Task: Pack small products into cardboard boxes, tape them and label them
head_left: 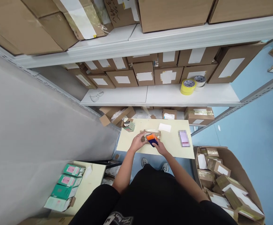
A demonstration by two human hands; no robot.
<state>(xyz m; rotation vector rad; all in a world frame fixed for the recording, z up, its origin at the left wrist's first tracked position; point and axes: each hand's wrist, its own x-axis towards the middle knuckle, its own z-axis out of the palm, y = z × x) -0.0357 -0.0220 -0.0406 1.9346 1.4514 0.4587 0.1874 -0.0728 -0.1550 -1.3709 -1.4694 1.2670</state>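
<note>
A small cardboard box (158, 134) with shiny clear tape across it lies on the pale yellow table (127, 144). My left hand (138, 142) is closed around the left end of this box, with its fingertips close to the tool in my other hand. My right hand (159, 147) grips an orange and dark blue tape dispenser (151, 138), held over the box. The dispenser's underside and part of the box are hidden by it and my hands. White paper (165, 127) lies just behind the box, and an opened green carton (129, 125) stands at the table's back left.
A blurred-out phone-like thing (184, 138) lies on the table's right. Shelving (164, 97) ahead bears cardboard boxes and yellow tape rolls (188, 87). A large carton (242, 165) of taped parcels stands right. Green boxes (61, 191) lie on a side table at left.
</note>
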